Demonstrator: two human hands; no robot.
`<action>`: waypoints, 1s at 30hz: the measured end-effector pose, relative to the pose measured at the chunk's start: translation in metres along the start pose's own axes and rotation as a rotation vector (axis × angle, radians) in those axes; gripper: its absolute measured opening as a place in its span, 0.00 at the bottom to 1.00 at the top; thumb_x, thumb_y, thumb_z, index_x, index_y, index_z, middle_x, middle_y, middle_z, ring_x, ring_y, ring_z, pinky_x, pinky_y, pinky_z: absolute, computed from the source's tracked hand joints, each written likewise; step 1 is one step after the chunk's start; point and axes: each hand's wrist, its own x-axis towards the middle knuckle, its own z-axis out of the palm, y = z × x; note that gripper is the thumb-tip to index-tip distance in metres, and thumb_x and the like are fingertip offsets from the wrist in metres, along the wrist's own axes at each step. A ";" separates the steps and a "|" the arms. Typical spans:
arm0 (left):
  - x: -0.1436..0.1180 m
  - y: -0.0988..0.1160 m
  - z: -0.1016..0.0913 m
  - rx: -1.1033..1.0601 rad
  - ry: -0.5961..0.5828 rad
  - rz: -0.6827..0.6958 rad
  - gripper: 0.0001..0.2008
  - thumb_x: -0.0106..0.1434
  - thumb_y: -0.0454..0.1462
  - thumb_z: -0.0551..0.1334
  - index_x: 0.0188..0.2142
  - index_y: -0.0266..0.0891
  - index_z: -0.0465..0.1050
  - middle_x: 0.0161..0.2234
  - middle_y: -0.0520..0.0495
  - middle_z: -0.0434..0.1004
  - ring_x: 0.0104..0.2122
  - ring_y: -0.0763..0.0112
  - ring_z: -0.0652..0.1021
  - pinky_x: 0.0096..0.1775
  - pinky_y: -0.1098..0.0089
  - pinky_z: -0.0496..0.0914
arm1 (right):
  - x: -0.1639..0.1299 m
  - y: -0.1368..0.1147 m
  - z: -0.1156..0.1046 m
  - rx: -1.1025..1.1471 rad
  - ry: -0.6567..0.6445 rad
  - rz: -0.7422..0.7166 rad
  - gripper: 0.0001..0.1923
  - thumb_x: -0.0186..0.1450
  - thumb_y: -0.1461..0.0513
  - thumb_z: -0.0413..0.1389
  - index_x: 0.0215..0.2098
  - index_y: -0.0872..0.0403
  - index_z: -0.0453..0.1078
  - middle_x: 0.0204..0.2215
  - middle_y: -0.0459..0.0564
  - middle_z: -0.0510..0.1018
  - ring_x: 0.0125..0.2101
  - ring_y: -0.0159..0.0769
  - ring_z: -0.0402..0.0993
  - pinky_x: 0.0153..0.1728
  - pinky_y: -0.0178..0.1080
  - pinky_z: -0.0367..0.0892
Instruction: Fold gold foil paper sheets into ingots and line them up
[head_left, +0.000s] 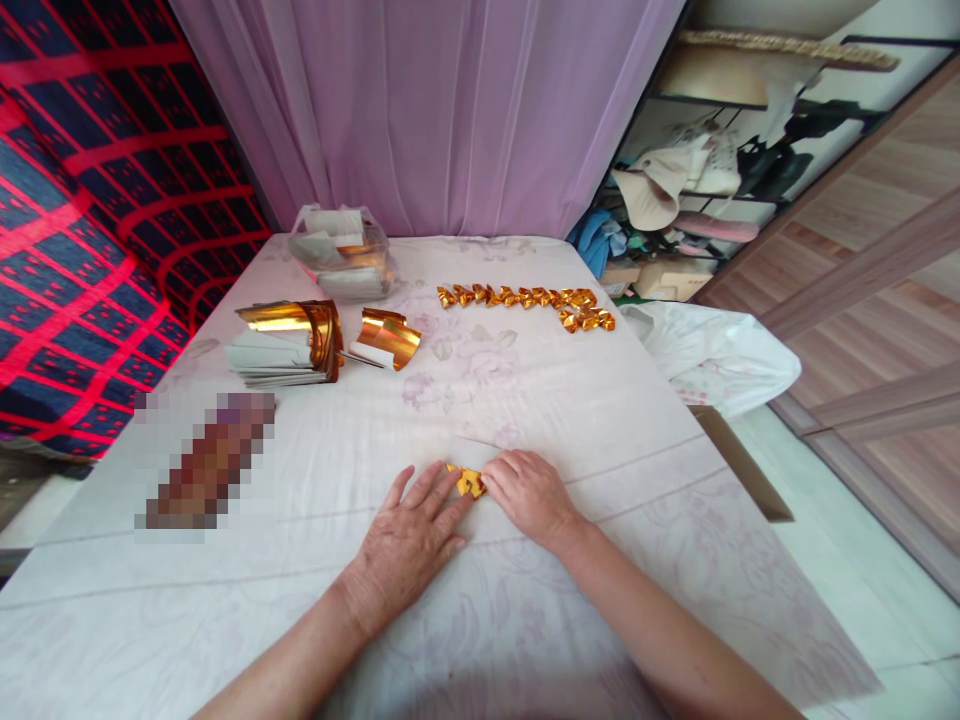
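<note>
A sheet of gold foil paper, partly folded, lies on the table in front of me, its pale back showing along the far side. My left hand rests flat with spread fingers, the fingertips touching the foil's left edge. At the right edge, my right hand has its fingers curled in a pinch on the paper. The fingers hide part of the sheet. Beyond my hands, a row of folded gold foil pieces bends back at its right end.
A thick stack of foil paper stands at the left, beside a smaller stack. Behind them sits a plastic bag of more paper. Off the right edge of the flowered tablecloth lies a white plastic bag. A blurred patch covers something at left.
</note>
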 end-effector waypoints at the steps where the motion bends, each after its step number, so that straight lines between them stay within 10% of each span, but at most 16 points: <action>1: 0.000 0.000 0.000 -0.001 -0.002 0.000 0.22 0.68 0.52 0.54 0.58 0.51 0.68 0.61 0.51 0.68 0.62 0.60 0.65 0.61 0.53 0.56 | 0.000 0.000 0.001 0.008 -0.002 0.012 0.12 0.71 0.63 0.50 0.30 0.52 0.69 0.25 0.46 0.73 0.28 0.34 0.68 0.33 0.39 0.57; 21: -0.001 0.002 0.003 -0.025 0.040 -0.027 0.22 0.68 0.52 0.56 0.58 0.52 0.67 0.62 0.51 0.67 0.61 0.60 0.65 0.61 0.54 0.55 | -0.029 0.004 -0.018 0.233 -0.055 -0.010 0.09 0.68 0.59 0.53 0.44 0.53 0.72 0.37 0.53 0.77 0.36 0.39 0.72 0.38 0.43 0.69; 30: 0.001 0.002 0.001 -0.010 0.042 -0.020 0.21 0.67 0.51 0.56 0.57 0.51 0.69 0.61 0.50 0.69 0.60 0.59 0.67 0.61 0.54 0.56 | -0.021 0.001 -0.020 0.097 -0.001 -0.042 0.09 0.69 0.65 0.52 0.35 0.51 0.73 0.33 0.49 0.75 0.34 0.36 0.69 0.37 0.40 0.66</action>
